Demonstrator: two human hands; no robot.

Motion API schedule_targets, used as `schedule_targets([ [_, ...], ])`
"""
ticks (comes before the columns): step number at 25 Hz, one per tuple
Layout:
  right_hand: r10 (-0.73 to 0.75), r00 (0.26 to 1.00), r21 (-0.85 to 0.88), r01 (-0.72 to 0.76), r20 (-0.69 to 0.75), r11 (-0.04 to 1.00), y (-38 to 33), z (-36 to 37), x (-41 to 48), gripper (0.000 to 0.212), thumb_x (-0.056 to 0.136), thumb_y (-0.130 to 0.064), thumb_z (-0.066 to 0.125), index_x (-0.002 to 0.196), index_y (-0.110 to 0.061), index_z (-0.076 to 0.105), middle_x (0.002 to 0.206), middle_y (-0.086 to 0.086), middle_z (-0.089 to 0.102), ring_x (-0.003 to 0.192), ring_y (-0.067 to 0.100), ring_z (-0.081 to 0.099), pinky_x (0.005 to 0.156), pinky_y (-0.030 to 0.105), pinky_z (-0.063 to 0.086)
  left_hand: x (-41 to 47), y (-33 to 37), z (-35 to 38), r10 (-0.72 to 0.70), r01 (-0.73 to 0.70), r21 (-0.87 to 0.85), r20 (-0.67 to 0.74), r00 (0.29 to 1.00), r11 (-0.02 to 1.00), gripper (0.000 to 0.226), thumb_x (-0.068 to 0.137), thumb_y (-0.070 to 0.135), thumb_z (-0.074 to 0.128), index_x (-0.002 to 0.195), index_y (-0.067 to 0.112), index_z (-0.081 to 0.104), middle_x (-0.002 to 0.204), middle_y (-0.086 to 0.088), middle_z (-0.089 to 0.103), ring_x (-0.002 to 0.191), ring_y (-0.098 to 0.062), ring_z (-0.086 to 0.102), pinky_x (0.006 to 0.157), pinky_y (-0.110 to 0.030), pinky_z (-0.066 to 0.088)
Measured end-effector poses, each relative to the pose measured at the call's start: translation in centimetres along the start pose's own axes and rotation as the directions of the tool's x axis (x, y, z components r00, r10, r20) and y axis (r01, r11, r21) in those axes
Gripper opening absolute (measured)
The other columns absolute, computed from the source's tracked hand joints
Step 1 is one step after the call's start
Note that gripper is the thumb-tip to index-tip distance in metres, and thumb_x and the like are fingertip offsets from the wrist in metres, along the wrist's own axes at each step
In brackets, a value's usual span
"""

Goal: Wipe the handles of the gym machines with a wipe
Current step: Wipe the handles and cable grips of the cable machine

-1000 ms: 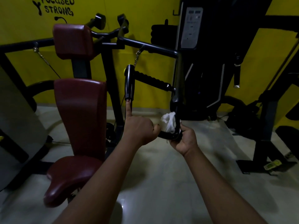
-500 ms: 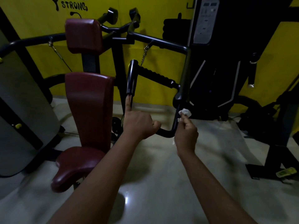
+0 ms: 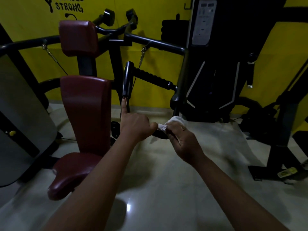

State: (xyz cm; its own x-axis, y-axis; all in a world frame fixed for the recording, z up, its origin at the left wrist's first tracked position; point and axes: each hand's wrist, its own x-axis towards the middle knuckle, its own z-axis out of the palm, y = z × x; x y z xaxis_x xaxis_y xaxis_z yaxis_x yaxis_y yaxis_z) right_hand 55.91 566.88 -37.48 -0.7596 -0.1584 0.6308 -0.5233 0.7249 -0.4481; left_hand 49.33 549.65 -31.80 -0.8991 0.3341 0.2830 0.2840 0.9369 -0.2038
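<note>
The white wipe (image 3: 174, 122) is bunched in the right hand (image 3: 184, 140), whose curled fingers clamp it onto the black curved bar (image 3: 160, 135) low on the machine. Just beside it, the left hand (image 3: 135, 125) grips the same bar, its index finger pointing up along the upright handle (image 3: 128, 79). A maroon seat (image 3: 86, 110) stands to the left

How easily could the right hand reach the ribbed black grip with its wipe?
Probably yes: the ribbed grip sits just above the right hand, with open air between them, and the wipe is pinched in its fingers.
</note>
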Motion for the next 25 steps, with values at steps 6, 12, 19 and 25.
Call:
schedule_targets([
  [6, 0.281, 0.946, -0.182, -0.308, -0.163, 0.934, 1.8, 1.5, 6.0, 0.021, 0.088, -0.01, 0.051, 0.091, 0.004, 0.067, 0.106, 0.018, 0.054, 0.101, 0.032, 0.055, 0.087, 0.021, 0.039, -0.2, 0.1, 0.0, -0.008, 0.008, -0.004, 0.007, 1.0, 1.0, 0.064, 0.088, 0.054, 0.021, 0.055, 0.017, 0.062, 0.049, 0.005, 0.049, 0.057, -0.014, 0.049, 0.116, -0.053, -0.012],
  [12, 0.569, 0.812, -0.315, -0.578, -0.13, 0.753, 1.2, 2.8, 8.4, 0.037, 0.098, -0.011, 0.042, 0.134, -0.005, 0.049, 0.138, 0.01, 0.043, 0.127, 0.024, 0.039, 0.095, 0.017, 0.032, -0.2, 0.3, -0.2, -0.029, 0.03, -0.016, 0.032, 0.999, 0.999, 0.064, 0.088, 0.053, 0.022, 0.056, 0.017, 0.063, 0.049, 0.004, 0.048, 0.057, -0.015, 0.048, 0.116, -0.053, -0.012],
  [19, 0.552, 0.832, -0.49, -0.456, 0.062, 0.742, -0.6, 2.3, 7.6, 0.05, 0.1, -0.017, 0.042, 0.142, 0.007, 0.031, 0.149, 0.024, 0.025, 0.138, 0.034, 0.028, 0.105, 0.032, 0.034, -0.1, 0.4, -0.2, -0.035, 0.036, -0.013, 0.035, 0.999, 0.999, 0.065, 0.088, 0.054, 0.021, 0.058, 0.017, 0.064, 0.051, 0.004, 0.05, 0.061, -0.016, 0.052, 0.116, -0.052, -0.014],
  [25, 0.969, 0.244, 0.906, -0.4, -0.042, 0.14, -2.9, 2.4, 2.8, 0.02, 0.089, -0.027, 0.066, 0.093, -0.009, 0.073, 0.089, 0.004, 0.074, 0.077, 0.012, 0.068, 0.064, 0.025, 0.049, -0.1, 0.6, -0.1, -0.042, 0.042, -0.001, 0.013, 0.999, 0.999, 0.063, 0.086, 0.052, 0.019, 0.056, 0.016, 0.062, 0.049, 0.004, 0.049, 0.059, -0.017, 0.054, 0.116, -0.053, -0.013],
])
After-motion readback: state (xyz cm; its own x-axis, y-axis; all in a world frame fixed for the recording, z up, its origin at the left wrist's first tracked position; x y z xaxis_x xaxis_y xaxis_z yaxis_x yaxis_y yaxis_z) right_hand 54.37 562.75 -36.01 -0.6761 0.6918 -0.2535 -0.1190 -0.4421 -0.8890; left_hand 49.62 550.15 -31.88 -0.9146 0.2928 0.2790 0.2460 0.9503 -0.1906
